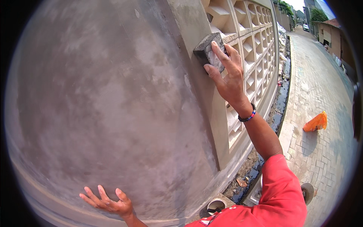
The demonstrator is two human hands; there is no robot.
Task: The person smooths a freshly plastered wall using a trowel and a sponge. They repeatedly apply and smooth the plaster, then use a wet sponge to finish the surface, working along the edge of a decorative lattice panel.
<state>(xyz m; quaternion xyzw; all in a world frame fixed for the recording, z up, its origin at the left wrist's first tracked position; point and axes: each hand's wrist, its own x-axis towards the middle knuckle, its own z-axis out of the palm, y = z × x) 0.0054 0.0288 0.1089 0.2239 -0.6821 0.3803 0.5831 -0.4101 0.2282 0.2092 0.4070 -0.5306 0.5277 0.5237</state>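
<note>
My right hand [231, 77], reaching up and away, grips a dark, grainy rectangular block [206, 50] between thumb and fingers. The block rests on the flat plastered band [206, 89] beside a panel of pale, patterned breeze blocks [247, 45]. What it is made of, I cannot tell for sure. Low on the left, my left hand [110, 203] holds nothing and has its fingers spread. It is at the grey plastered wall [94, 106], which shows lighter and darker patches; whether the palm touches it is unclear.
A narrow gutter [279, 108] with dark water and rubble runs along the wall's foot. Right of it lies a paved lane [314, 83] with an orange bag [315, 122] standing on it. A round container [216, 205] sits close to my body. A white car [305, 27] is far off.
</note>
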